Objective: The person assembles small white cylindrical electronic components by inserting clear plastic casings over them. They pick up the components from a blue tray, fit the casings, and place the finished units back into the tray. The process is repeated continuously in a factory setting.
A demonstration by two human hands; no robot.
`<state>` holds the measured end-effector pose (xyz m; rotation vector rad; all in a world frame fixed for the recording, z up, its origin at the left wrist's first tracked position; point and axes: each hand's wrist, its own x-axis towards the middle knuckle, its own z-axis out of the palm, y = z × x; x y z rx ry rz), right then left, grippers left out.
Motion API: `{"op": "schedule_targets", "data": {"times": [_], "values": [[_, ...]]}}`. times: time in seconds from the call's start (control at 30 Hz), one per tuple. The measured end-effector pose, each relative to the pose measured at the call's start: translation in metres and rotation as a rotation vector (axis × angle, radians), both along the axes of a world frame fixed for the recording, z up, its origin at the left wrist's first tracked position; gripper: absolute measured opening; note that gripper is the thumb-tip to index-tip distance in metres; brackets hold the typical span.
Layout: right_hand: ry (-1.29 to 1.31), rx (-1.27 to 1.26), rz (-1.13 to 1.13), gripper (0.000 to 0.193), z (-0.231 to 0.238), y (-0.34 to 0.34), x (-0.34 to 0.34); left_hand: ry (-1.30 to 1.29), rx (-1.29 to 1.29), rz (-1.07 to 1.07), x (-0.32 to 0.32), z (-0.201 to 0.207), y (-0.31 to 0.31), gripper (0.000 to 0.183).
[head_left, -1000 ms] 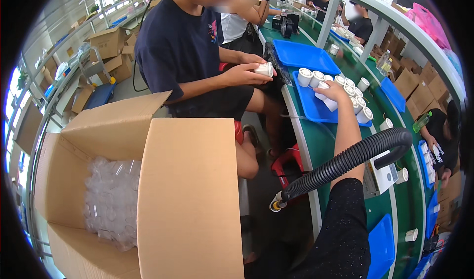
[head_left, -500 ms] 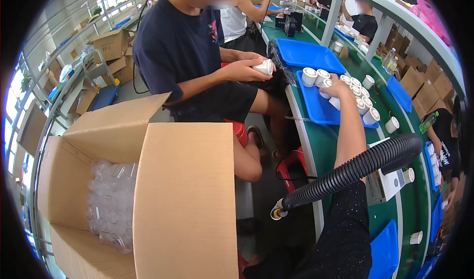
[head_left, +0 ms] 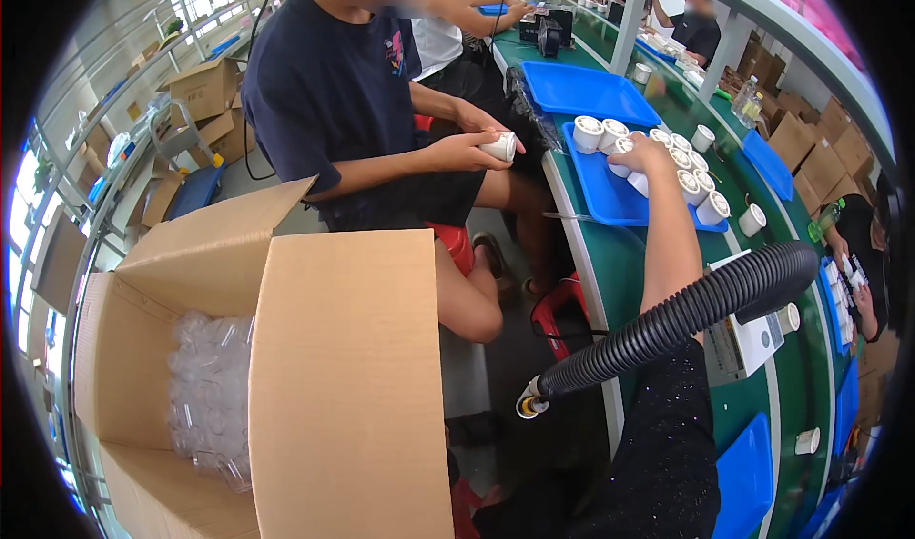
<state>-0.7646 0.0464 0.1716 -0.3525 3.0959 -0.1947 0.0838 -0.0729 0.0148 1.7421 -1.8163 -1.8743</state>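
Note:
My right hand point(head_left: 649, 155) reaches over a blue tray point(head_left: 596, 194) on the green bench. Its fingers are closed round a white cylindrical plastic part point(head_left: 620, 152), which is tilted. Two more such parts stand just left of it, one of them a white cup-shaped part point(head_left: 588, 133). Several others, such as a white cylinder point(head_left: 712, 207), fill the tray's right side and are partly hidden by my hand. My left hand is not in view.
An open cardboard box point(head_left: 348, 377) of clear plastic cups point(head_left: 212, 396) stands at the left. A black ribbed hose point(head_left: 667, 329) arches across my forearm. Beside the bench a co-worker point(head_left: 334, 101) sits holding a white cylinder point(head_left: 498, 146). Another blue tray point(head_left: 586, 93) lies farther back.
My right hand stays at the tray, and the white part in its fingers is slightly more raised and tilted. The whole view has shifted a little; the co-worker's hands have turned their cylinder.

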Motion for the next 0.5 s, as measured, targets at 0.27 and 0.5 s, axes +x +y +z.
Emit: {"op": "schedule_targets", "data": {"times": [0.27, 0.5], "values": [[0.189, -0.073, -0.151, 0.078, -0.006, 0.003, 0.035, 0.083, -0.035, -0.033, 0.004, 0.004, 0.001, 0.021], [0.36, -0.526, -0.266, 0.079, 0.016, -0.011, 0.1, 0.103, 0.0, -0.15, -0.008, 0.04, 0.011, 0.025]]}}
